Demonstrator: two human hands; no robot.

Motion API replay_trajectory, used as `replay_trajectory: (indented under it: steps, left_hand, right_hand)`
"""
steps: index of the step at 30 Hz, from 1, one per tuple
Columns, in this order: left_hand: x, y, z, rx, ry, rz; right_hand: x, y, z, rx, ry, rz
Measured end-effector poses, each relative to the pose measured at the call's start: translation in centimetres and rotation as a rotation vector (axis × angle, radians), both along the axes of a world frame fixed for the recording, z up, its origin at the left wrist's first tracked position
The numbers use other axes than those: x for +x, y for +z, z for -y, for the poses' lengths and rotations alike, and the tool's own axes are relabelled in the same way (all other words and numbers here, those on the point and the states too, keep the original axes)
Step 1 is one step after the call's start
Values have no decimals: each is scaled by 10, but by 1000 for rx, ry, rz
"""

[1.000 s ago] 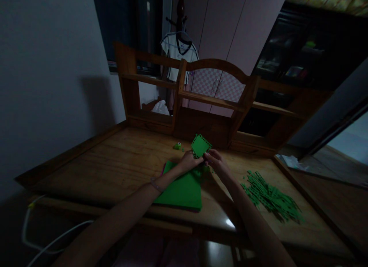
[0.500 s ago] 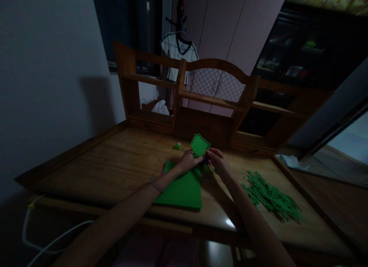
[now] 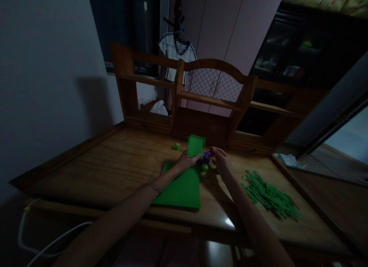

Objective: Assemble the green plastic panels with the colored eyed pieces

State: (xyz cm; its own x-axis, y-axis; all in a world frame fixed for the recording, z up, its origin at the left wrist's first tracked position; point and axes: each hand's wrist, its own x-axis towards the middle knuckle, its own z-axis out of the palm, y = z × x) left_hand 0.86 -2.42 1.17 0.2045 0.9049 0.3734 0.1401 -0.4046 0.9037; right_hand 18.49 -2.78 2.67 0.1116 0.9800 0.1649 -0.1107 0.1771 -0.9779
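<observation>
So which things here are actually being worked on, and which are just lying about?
In hand:
left hand holding the small green square upright
right hand at the small purple and green pieces

Lying about:
green sheet
pile of green strips
small green piece
white cable

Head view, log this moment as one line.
left hand: holds green square sheet upright | right hand: at small purple-green piece | green sheet stack on desk

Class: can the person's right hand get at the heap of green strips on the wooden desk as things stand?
Probably yes. The heap of green strips lies uncovered on the wooden desk, to the right of the right hand, with bare desk between. That hand is occupied with small pieces, though.
</observation>
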Motion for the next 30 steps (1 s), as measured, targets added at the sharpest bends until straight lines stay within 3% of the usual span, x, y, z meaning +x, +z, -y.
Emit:
replay_trajectory:
  steps: [8, 15, 25, 30]
  left_hand:
    - [6, -10, -3, -109, 10, 118]
    - [5, -10, -8, -188, 42, 121]
    - [4, -11, -14, -150, -9, 212]
    - [3, -7, -12, -167, 38, 170]
  right_hand:
    - [-4, 6, 8, 28, 75, -88]
    - [-1, 3, 3, -32, 17, -102]
    - [6, -1, 5, 105, -137, 205]
    - [5, -3, 4, 258, -160, 442]
